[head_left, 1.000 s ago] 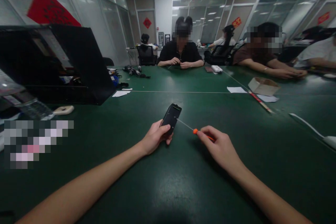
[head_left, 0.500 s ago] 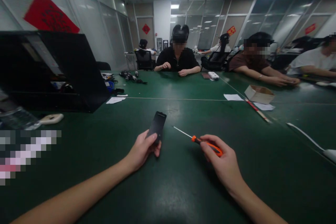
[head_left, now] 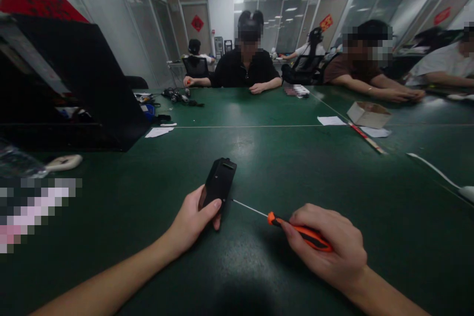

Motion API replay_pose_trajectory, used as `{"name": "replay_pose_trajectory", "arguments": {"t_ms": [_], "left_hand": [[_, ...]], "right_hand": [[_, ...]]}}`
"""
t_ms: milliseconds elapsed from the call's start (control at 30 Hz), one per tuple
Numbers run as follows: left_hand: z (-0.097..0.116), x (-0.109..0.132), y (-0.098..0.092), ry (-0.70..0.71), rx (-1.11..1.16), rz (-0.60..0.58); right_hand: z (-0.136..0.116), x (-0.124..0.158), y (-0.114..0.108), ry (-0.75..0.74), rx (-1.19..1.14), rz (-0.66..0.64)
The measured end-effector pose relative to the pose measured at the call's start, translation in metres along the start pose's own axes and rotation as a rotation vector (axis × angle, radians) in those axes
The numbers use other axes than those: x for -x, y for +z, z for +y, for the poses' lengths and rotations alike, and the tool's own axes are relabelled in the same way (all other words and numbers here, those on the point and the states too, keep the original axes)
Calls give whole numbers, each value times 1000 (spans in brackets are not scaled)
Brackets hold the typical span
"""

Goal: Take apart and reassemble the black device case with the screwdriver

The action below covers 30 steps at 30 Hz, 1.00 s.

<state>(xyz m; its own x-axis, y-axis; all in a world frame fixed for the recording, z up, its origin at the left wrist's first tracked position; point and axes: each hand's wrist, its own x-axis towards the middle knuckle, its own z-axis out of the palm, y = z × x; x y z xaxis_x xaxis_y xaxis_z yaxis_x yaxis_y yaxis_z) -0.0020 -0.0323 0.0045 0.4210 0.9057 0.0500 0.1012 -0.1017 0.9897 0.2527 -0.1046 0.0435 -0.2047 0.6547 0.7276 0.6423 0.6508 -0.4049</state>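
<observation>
A flat black rectangular case (head_left: 221, 177) with small screws in its face is gripped in my left hand (head_left: 192, 217), thumb across its lower part. It is held tilted above the green table (head_left: 244, 252). My right hand (head_left: 329, 237) is closed around the orange and black handle of a screwdriver (head_left: 299, 231). The thin metal shaft points left, and its tip is close to the right edge of the case. Whether tip and case touch, I cannot tell.
At the left stands a large black open box (head_left: 81, 84), with a white oval object (head_left: 63, 163) before it. Across the table sits a person in black (head_left: 244, 69). Cables (head_left: 179, 96), paper (head_left: 331, 121), a small cardboard box (head_left: 368, 114) and a red-and-white stick (head_left: 366, 138) lie farther off.
The screwdriver has moved lower and its tip is closer to the case. My left hand has turned the case slightly, showing its side. The view has tipped down.
</observation>
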Motion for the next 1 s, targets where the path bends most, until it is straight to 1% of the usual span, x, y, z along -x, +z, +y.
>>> {"name": "replay_pose_trajectory", "arguments": {"t_ms": [67, 167, 433, 667, 833, 1000], "left_hand": [[4, 1, 1, 7, -45, -5], [7, 0, 2, 6, -60, -4], [4, 1, 0, -2, -75, -1], [8, 2, 2, 13, -92, -3], [5, 1, 1, 29, -104, -2], [4, 1, 0, 38, -90, -16]], "right_hand": [[-1, 0, 0, -6, -7, 8], [-3, 0, 1, -24, -24, -30], [-3, -1, 2, -16, 35, -67], [-3, -2, 2, -33, 26, -26], [-1, -2, 5, -70, 29, 52], [2, 0, 7, -56, 35, 74]]}}
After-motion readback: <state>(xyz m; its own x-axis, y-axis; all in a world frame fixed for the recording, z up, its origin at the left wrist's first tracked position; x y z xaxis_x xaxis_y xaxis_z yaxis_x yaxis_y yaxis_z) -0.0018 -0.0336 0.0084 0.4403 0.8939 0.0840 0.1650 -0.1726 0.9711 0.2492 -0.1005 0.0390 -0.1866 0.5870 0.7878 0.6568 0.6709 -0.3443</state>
